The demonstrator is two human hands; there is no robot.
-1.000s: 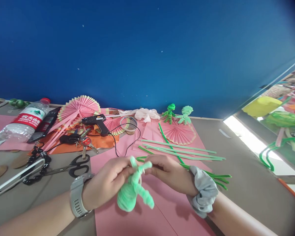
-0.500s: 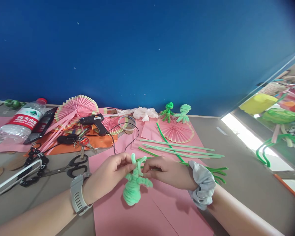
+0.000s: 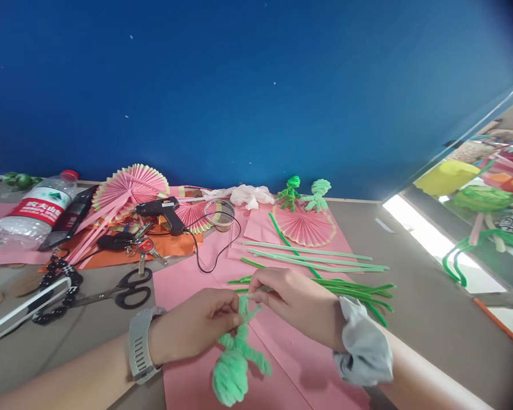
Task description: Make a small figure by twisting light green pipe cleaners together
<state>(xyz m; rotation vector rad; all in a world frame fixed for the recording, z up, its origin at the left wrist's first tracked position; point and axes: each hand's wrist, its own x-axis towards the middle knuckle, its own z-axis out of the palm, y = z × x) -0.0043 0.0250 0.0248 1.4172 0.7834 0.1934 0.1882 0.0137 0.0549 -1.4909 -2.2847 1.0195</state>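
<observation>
A light-green pipe-cleaner figure (image 3: 231, 376) hangs head down over the pink paper (image 3: 188, 393), its round coiled head nearest me and its arms sticking out. My left hand (image 3: 203, 319), with a grey watch on the wrist, pinches it at the body. The fingertips of my right hand (image 3: 277, 293) are closed on the end of a leg at the top, beside the left fingers; a grey scrunchie is round that wrist. Dark-green pipe cleaners (image 3: 359, 287) lie partly beneath my right hand, with paler pipe cleaners (image 3: 316, 256) beyond them.
Two finished-looking green figures (image 3: 318, 193) stand by the blue wall (image 3: 256, 85) near a pink paper fan (image 3: 305, 225). To the left lie a black glue gun (image 3: 166, 213) with its cord, scissors (image 3: 128, 290), keys (image 3: 147, 247) and a plastic bottle (image 3: 36, 210).
The figure has moved down toward me, its head lower. My right fingers have shifted up onto the leg's end, and my left hand has dropped slightly with the figure.
</observation>
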